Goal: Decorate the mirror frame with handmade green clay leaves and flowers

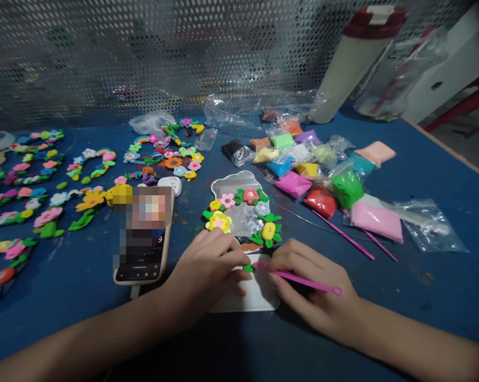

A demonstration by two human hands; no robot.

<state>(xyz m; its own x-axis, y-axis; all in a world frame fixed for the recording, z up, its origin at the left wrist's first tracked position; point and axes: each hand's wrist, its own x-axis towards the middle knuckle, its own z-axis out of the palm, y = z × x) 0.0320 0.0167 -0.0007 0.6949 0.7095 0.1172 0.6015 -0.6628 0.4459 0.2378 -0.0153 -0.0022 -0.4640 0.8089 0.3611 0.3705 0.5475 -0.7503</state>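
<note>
The right hand (313, 270) pinches a thin pink stick (309, 281) between thumb and fingers. Its tip is by a little green bit (248, 268) on the white board (261, 300). The left hand (207, 265) reaches over the board, thumb and pointing finger apart; I can't tell if it presses the green bit.

From the board, the flowery mirror (245, 218) is at 12 o'clock, the phone (144, 257) at 10, and the bright clay packets (293, 184) at 1 to 2.

The green bit looks light, soft and easy to squash, so hold its edges gently. The stick looks light and stiff; its middle is good to grip.
</note>
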